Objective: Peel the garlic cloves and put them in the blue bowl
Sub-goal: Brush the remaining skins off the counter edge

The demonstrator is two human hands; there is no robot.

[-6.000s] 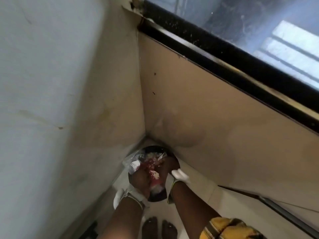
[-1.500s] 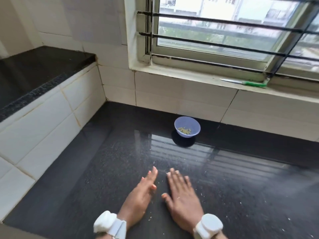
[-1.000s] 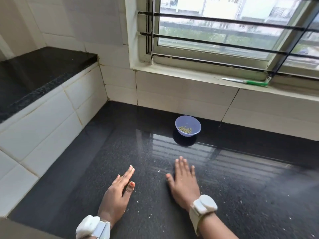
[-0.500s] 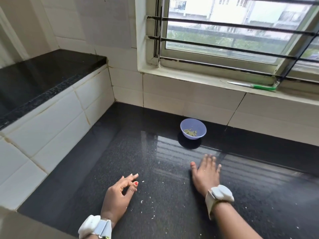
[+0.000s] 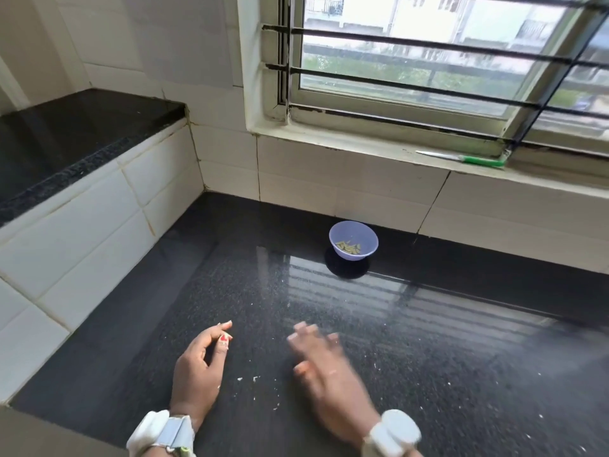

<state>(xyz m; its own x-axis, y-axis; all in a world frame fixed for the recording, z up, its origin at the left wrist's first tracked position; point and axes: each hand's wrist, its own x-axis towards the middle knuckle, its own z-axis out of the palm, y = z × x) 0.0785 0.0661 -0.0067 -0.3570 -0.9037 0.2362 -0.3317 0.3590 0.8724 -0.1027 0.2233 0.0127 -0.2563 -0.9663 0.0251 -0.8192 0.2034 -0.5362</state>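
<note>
Plainly blurred, right hand (image 5: 324, 374) spreads flat (empty); left hand (image 5: 197, 367) rests loosely curled, holding nothing.

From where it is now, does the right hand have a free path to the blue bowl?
Probably yes. The right hand is low over the black counter, holding nothing, and only bare counter with small white flecks lies between it and the blue bowl by the tiled wall.

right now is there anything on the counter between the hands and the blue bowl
Nothing visible stands in the way. Between the left hand, the blurred right hand and the blue bowl lies only bare black countertop with a few small pale flecks near the hands. The green-handled knife sits up on the window sill, off that path.
</note>
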